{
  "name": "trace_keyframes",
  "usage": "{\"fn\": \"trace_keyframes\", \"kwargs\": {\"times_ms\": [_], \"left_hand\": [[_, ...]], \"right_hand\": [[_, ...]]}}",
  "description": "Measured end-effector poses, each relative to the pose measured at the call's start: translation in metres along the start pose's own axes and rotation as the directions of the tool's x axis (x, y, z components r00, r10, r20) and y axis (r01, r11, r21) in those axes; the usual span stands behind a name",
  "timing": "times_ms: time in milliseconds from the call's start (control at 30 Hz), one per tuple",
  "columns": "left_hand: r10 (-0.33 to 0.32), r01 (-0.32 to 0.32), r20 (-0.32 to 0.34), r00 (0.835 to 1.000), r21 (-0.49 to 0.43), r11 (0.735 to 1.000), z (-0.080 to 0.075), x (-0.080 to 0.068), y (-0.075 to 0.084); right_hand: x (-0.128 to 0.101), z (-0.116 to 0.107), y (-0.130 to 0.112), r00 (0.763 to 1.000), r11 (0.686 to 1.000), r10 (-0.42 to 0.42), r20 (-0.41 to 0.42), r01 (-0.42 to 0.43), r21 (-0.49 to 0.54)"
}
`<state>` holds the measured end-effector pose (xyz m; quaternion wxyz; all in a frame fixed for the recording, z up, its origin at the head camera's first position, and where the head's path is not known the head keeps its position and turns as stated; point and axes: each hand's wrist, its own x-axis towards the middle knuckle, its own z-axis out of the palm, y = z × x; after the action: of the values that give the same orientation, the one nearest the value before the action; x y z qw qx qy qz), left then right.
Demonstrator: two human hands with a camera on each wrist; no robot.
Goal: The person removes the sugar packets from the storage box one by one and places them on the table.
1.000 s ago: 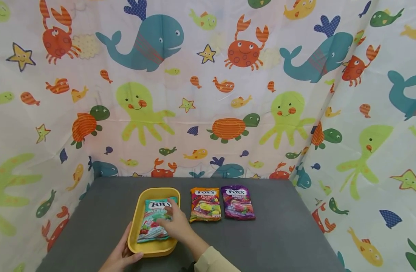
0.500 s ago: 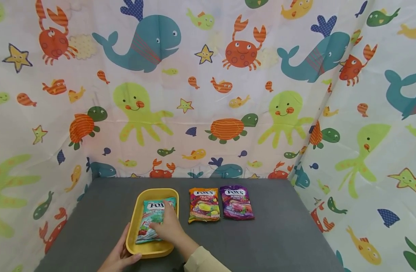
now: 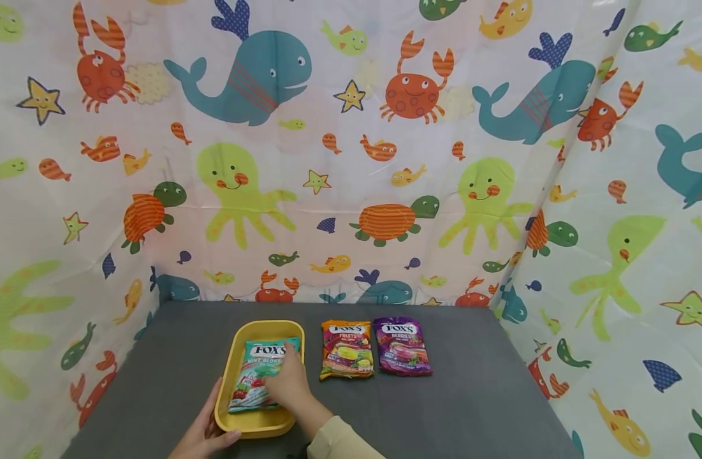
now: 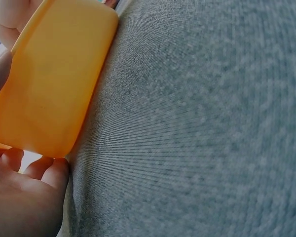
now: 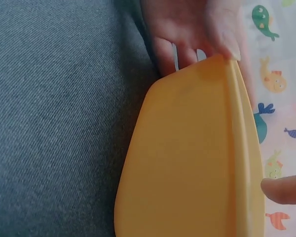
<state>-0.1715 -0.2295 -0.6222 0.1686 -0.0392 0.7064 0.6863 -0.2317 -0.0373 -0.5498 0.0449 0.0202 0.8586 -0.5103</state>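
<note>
A yellow tray (image 3: pixel 259 329) stands on the dark grey table. In it lies a teal Fox's mint candy bag (image 3: pixel 255 370), face up. My left hand (image 3: pixel 203 432) grips the tray's near left corner, fingers along the side and thumb at the rim, as the right wrist view also shows. Over the right part of the bag, my right hand (image 3: pixel 296 384) reaches in with fingers pointing down onto it. Its thumb (image 5: pixel 285 189) looks straight in the right wrist view. Where its fingertips meet the bag is hidden behind the hand.
To the right of the tray lie an orange Fox's fruits candy bag (image 3: pixel 347 349) and a purple Fox's berries candy bag (image 3: pixel 402 346), side by side. A curtain (image 3: pixel 339 217) printed with sea animals hangs behind the table (image 3: pixel 460 408) and along both sides.
My right hand, spread above the bag a second ago, has come down with its fingers closer together. My left hand keeps hold of the tray, and the bag lies nearly as before.
</note>
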Motion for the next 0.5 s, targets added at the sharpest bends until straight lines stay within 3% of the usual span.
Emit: {"fn": "trace_keyframes", "kwargs": {"times_ms": [267,500], "left_hand": [[0.018,-0.018,0.004,1.0,-0.01,1.0,-0.0001,-0.0007,-0.0007],[0.059,-0.057,0.036,0.998,-0.029,0.998,0.0007,0.0,-0.0021]], "right_hand": [[0.0037,-0.0005,-0.0003,0.999,0.997,0.042,-0.023,-0.041,0.061],[0.0064,-0.0035,0.0015,0.996,0.993,0.086,0.015,-0.086,0.081]]}}
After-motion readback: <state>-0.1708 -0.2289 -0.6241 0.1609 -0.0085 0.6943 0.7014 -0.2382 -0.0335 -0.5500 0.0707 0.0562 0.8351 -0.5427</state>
